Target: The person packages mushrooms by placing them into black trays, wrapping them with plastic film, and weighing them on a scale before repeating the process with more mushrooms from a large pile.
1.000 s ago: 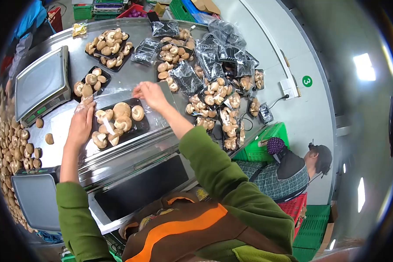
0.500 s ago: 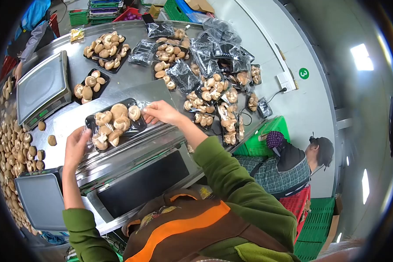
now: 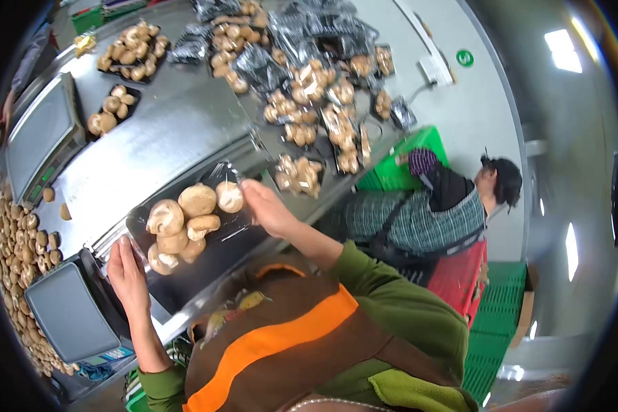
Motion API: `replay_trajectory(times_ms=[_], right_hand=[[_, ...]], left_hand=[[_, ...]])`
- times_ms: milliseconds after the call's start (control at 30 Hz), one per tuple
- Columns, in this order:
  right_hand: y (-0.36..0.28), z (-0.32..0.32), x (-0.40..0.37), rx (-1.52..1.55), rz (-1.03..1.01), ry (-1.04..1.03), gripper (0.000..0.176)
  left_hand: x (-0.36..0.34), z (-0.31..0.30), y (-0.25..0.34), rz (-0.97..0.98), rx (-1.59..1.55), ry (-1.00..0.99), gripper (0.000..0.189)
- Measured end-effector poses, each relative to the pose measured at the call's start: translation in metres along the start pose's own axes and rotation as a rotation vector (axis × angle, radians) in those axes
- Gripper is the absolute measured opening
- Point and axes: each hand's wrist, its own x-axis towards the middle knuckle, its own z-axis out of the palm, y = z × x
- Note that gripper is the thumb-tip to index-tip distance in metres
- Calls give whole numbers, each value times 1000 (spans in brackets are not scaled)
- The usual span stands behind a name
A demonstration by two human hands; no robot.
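Note:
A black tray of brown mushrooms (image 3: 174, 218), covered in clear film, is held tilted between my two hands over the table's near side. My left hand (image 3: 128, 271) grips its left end, fingers pressed to the film. At the right end my right hand (image 3: 268, 208) is closed on the tray's edge beside a pale mushroom. Beneath the tray lies a dark panel set in the metal frame. Beyond it is the bare steel surface (image 3: 165, 130).
Scales (image 3: 41, 141) and a grey-topped device (image 3: 72, 312) stand left, near loose mushrooms (image 3: 24, 257). Two open mushroom trays (image 3: 134, 51) lie at the back left. Wrapped packs (image 3: 312, 82) crowd the back right. A co-worker (image 3: 419, 223) sits at right by a green crate (image 3: 429, 141).
The tray has come nearer to my body, off the steel surface, with both hands still on it. The view has shifted, and another mushroom pack shows at the table's right edge.

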Motion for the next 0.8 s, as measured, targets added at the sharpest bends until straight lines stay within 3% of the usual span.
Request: replay_trajectory(times_ms=[67,133,167,200,267,333,400,533,600,667,733,767,800], right_hand=[[23,-16,-12,41,139,-94,31],[36,-18,-15,-208,-39,78,33],[43,-15,-16,-292,-156,155,34],[52,-10,-13,-281,-150,168,34],[69,-6,-11,-431,-368,311,34],[76,-11,-25,-476,-358,366,32],[85,-31,-43,-527,-355,458,33],[126,-95,-68,-591,-246,640,34],[164,-101,-56,-610,-284,718,35],[195,-88,-36,-554,-277,887,34],[211,-72,-23,-369,-66,851,32],[217,-64,-22,327,-127,647,33],[198,-62,-38,1011,7,298,28]], left_hand=[[-19,1,-20,-73,17,-67,33],[-33,11,-40,83,296,136,35],[-40,14,-42,98,360,158,37],[-43,20,-50,203,418,214,37],[-48,30,-58,196,378,204,37],[-52,36,-66,225,327,159,37],[-53,36,-67,283,484,97,36],[-32,41,-94,532,869,21,29],[-25,68,-96,737,1052,10,27],[-9,95,-98,825,1088,-14,23],[-6,112,-101,811,1097,-162,19],[-8,119,-102,784,1102,-208,13],[-10,122,-104,808,1100,-224,13]])
